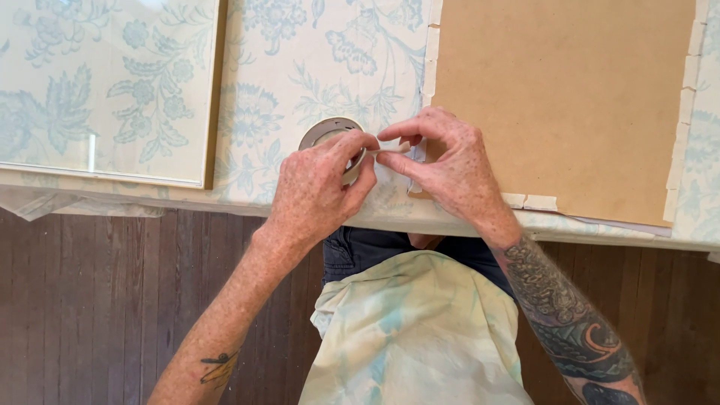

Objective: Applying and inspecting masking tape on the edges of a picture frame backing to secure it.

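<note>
My left hand (319, 187) grips a roll of pale masking tape (324, 132) just above the table's near edge. My right hand (442, 161) pinches the loose end of the tape strip (386, 151) between thumb and forefinger, right beside the roll. Both hands hover at the lower left corner of a brown backing board (562, 97) that lies flat on the table. Short pieces of tape (534, 201) line the board's edges.
The table carries a cloth with a pale blue flower print (292, 67). A sheet of glass with a thin gold frame edge (214, 94) lies at the left. Dark wooden floorboards (112, 300) run below the table edge.
</note>
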